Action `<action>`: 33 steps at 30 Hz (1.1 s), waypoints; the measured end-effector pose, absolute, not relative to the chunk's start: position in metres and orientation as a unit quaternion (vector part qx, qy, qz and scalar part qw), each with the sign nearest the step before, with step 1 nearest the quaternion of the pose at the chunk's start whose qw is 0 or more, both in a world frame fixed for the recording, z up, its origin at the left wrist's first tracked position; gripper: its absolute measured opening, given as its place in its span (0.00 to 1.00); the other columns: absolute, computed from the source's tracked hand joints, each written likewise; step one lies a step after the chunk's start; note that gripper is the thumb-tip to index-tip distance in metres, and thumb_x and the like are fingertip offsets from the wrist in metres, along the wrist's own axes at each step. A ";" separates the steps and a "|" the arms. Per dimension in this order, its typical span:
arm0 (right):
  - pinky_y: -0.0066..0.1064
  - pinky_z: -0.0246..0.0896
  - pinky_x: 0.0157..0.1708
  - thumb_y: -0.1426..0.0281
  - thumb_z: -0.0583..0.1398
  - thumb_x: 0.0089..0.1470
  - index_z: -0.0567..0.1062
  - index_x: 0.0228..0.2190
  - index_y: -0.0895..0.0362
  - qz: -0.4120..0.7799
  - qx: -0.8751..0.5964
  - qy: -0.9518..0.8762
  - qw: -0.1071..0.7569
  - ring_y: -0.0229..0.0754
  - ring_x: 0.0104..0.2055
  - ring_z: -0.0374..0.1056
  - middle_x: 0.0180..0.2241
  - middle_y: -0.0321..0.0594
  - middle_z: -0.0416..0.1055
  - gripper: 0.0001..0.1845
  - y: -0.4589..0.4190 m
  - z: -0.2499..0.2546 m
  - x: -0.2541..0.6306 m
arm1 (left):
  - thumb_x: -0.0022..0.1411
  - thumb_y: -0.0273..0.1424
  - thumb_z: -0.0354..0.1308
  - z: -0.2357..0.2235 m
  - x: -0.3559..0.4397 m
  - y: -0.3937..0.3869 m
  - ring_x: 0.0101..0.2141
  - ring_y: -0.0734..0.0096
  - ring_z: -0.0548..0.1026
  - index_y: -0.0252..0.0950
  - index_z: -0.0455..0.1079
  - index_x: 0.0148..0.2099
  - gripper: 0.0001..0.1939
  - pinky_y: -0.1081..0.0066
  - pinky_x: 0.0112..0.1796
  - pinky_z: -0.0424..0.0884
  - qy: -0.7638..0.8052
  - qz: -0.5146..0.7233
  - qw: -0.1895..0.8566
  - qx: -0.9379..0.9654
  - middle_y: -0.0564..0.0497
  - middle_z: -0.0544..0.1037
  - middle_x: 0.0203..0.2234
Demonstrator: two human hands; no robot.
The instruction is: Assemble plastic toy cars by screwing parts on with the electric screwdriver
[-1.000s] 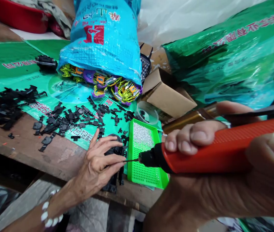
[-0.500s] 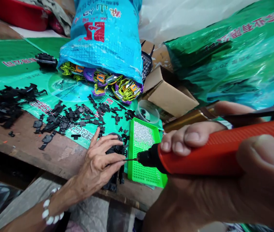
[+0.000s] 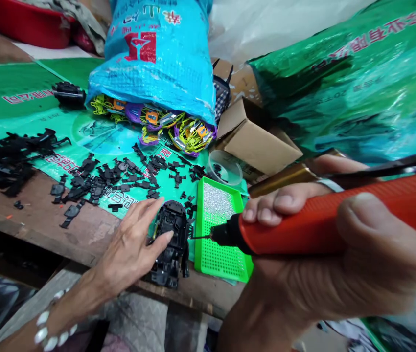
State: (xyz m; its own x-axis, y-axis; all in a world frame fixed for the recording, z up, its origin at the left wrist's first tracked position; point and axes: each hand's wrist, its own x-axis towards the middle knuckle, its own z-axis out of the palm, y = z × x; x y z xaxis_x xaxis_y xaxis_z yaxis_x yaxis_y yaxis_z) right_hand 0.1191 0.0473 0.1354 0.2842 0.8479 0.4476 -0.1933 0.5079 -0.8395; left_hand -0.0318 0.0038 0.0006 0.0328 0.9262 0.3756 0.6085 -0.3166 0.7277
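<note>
My right hand (image 3: pixel 303 254) is wrapped round a red electric screwdriver (image 3: pixel 325 210), which lies nearly level. Its thin bit points left, over the rim of a green perforated tray (image 3: pixel 217 268). Silvery screws (image 3: pixel 217 200) are heaped in the tray's far part. A black plastic toy car chassis (image 3: pixel 171 220) lies on the table edge, left of the tray. My left hand (image 3: pixel 140 234) grips its left side, thumb across the top and fingers stretched along the edge. The bit tip is near the chassis's right side; whether they touch I cannot tell.
Loose black plastic parts (image 3: pixel 101 181) are scattered on green sheeting. Yellow and purple toy car bodies (image 3: pixel 193 134) spill from a blue sack (image 3: pixel 152 63). A clear round tub (image 3: pixel 224 168) and an open cardboard box (image 3: pixel 259 142) stand behind the tray.
My left hand has let go of the screwdriver bit's tip and moved left onto the chassis, uncovering more of it. The screwdriver has shifted only slightly.
</note>
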 end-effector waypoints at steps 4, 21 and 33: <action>0.29 0.60 0.14 0.71 0.60 0.41 0.76 0.29 0.58 0.352 -0.343 -0.469 0.734 0.35 0.13 0.61 0.15 0.32 0.68 0.09 0.048 0.133 0.121 | 0.62 0.39 0.55 -0.012 -0.025 0.004 0.53 0.41 0.71 0.24 0.55 0.66 0.36 0.45 0.48 0.72 0.638 0.283 0.263 0.666 0.27 0.70 0.55; 0.28 0.59 0.14 0.70 0.60 0.43 0.76 0.31 0.59 0.365 -0.292 -0.463 0.753 0.34 0.14 0.61 0.16 0.31 0.67 0.10 0.051 0.154 0.112 | 0.54 0.38 0.65 0.004 -0.023 0.003 0.48 0.55 0.76 0.38 0.67 0.59 0.30 0.61 0.43 0.75 0.497 0.433 0.671 0.340 0.42 0.77 0.49; 0.31 0.61 0.14 0.67 0.64 0.42 0.77 0.33 0.52 0.380 -0.314 -0.437 0.752 0.37 0.15 0.62 0.18 0.30 0.69 0.12 0.056 0.125 0.106 | 0.65 0.41 0.54 0.015 -0.022 0.005 0.50 0.66 0.76 0.43 0.76 0.46 0.14 0.70 0.45 0.73 0.402 0.447 0.799 0.026 0.55 0.81 0.43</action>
State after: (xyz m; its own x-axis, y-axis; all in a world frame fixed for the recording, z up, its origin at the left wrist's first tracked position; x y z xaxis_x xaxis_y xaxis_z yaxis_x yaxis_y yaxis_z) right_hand 0.1055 0.0563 0.1250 0.3292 0.8463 0.4188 -0.2979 0.5140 -0.8044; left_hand -0.0223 0.0048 0.0152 0.2767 0.7344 -0.6198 -0.6929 0.5993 0.4008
